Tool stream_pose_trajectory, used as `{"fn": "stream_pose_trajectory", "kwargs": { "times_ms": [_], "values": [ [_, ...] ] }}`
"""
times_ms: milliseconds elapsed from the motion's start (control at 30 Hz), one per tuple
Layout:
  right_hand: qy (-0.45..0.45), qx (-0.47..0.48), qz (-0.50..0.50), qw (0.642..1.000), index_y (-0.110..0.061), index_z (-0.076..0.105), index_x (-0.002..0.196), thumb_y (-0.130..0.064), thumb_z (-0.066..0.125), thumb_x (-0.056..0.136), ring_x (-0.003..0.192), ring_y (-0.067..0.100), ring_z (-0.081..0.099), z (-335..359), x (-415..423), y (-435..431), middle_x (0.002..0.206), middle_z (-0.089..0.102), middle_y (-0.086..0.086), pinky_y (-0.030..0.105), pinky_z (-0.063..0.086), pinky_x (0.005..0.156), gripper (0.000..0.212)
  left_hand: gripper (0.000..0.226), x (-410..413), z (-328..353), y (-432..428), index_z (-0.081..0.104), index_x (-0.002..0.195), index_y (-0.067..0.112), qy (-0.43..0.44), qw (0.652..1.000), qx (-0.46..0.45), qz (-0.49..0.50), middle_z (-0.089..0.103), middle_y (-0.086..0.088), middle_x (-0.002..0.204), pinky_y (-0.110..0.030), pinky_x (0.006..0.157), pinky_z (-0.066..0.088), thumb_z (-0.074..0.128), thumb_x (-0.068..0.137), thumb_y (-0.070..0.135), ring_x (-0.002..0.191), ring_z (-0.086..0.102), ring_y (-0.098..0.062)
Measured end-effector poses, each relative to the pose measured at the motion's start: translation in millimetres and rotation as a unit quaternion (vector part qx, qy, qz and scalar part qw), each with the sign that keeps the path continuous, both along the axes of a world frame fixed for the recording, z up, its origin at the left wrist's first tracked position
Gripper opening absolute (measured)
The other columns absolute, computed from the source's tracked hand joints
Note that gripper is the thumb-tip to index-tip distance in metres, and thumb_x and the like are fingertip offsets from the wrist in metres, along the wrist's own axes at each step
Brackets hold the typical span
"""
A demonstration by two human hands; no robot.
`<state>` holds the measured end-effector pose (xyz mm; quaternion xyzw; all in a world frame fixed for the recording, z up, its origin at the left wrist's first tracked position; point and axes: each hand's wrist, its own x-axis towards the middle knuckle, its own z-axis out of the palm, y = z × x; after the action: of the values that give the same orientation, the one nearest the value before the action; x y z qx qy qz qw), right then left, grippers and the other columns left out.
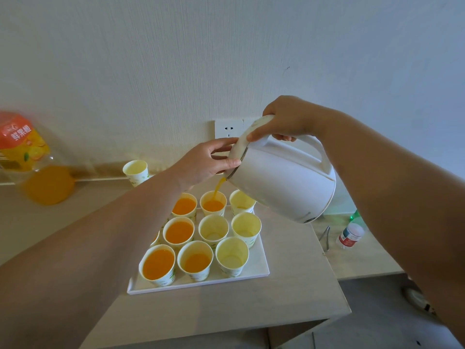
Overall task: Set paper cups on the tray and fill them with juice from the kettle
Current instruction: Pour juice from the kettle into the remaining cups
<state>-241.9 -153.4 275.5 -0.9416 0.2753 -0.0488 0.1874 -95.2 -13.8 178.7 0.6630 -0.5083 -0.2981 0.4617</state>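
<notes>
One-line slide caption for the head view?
Right hand tilts the white kettle, left hand on its lid, pouring juice into a back-row paper cup on the tray.

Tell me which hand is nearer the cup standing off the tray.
Left. The left hand touches the kettle lid just right of that cup; the right hand grips its handle, farther right.
</notes>
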Motion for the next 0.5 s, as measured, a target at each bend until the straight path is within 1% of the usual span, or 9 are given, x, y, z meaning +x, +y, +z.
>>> {"fn": "stream_pose_trajectory", "kwargs": {
  "times_ms": [67,367,500],
  "values": [
    [0.002,0.0,0.002,1.0,-0.013,0.055,0.067,-0.049,0.073,0.075,0.045,0.013,0.048,0.0,0.2,-0.3,0.051,0.054,0.0,0.025,0.041,0.054,0.04,0.052,0.1,-0.1,-0.2,0.053,0.134,0.031,0.002,1.0,0.001,0.0,0.06,0.014,0.125,-0.023,0.09,0.052,0.071,0.085,0.024,0.114,0.058,-0.005],
    [0.001,-0.002,0.004,1.0,-0.013,0.056,0.068,-0.048,0.073,0.076,0.044,0.013,0.048,0.0,2.0,-1.8,0.051,0.054,0.0,0.026,0.041,0.055,0.039,0.052,1.3,-0.9,-1.7,0.053,0.133,0.032,0.003,1.0,0.001,0.004,0.06,0.01,0.129,-0.035,0.099,0.049,0.071,0.085,0.024,0.116,0.058,-0.008],
    [0.002,-0.004,0.003,1.0,-0.013,0.057,0.07,-0.049,0.073,0.076,0.045,0.012,0.049,-1.1,2.7,-2.3,0.052,0.054,0.0,0.025,0.041,0.054,0.039,0.053,1.2,-1.1,-2.0,0.052,0.134,0.031,-0.008,1.0,0.005,0.009,0.059,0.01,0.131,-0.037,0.102,0.048,0.07,0.085,0.026,0.118,0.057,-0.009]
  ]
}}
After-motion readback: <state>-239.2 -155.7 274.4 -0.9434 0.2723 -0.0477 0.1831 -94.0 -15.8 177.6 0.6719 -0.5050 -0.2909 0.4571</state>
